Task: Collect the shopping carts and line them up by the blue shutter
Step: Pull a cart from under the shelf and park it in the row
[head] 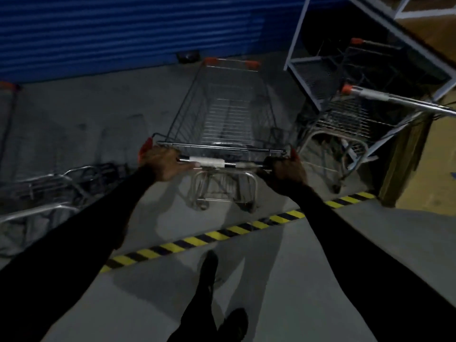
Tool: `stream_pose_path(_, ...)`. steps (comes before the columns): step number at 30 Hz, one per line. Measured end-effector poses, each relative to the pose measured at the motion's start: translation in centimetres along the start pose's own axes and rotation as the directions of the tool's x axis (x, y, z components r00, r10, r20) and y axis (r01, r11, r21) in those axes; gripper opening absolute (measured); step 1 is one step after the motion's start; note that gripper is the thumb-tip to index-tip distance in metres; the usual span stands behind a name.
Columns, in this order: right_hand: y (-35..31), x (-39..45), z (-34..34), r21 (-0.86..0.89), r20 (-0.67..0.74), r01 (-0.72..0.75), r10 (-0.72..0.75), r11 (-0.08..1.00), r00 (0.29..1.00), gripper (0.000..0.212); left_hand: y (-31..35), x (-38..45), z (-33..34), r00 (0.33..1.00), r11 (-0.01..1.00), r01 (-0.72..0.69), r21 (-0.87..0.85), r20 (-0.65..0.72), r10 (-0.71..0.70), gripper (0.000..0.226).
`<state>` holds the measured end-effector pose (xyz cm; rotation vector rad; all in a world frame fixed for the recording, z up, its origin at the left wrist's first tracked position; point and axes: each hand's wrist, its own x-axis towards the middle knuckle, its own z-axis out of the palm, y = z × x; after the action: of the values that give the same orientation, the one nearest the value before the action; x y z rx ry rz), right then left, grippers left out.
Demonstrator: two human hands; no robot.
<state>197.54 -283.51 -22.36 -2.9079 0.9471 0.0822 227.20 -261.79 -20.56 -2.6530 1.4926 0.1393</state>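
A dim grey concrete floor [98, 114] runs up to the blue shutter [123, 33], crossed by a yellow-and-black striped line [197, 239]. The shopping cart [229, 114] stands in the middle, nose toward the shutter. The left hand [161, 164] and right hand [287, 172] both curl round its handle bar [222, 164]. Another cart [357, 124] sits just right, beside a white metal rack [320, 70].
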Motion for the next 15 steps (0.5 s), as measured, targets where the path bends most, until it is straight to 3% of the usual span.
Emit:
stream_pose_path(2, -3.4, -1.4, 0.3, -0.013, -0.018, 0.012, -0.012, 1.000, 1.000, 0.071, -2.7, -1.8, 0.7, 0.998, 0.998, 0.010, 0.054, -0.066, -0.007, 0.087)
stream_pose_path(4, -6.5, -2.7, 0.0, -0.031, -0.013, -0.010, 0.010, 0.999, 1.000, 0.084, -5.1, -3.5, 2.2, 0.994, 0.999, 0.029, 0.040, -0.109, -0.024, 0.097)
stream_pose_path(8, -10.3, -5.0, 0.1, -0.082, 0.039, -0.027, 0.031, 0.996, 0.999, 0.089, -7.6, -7.4, 4.3, 0.992, 0.997, 0.053, 0.057, -0.116, -0.047, 0.096)
stream_pose_path(11, -11.9, -6.9, 0.7, -0.148, 0.015, 0.022, -0.020, 0.989, 1.000, 0.111, -7.8, -11.4, 4.2, 0.994, 0.998, 0.056, 0.042, -0.096, -0.052, 0.100)
stream_pose_path(15, -14.2, -8.8, 0.9, -0.158, 0.057, 0.035, -0.026, 0.987, 0.998, 0.086, -8.4, -16.7, 4.3, 0.994, 0.991, 0.099, 0.086, -0.045, -0.096, 0.109)
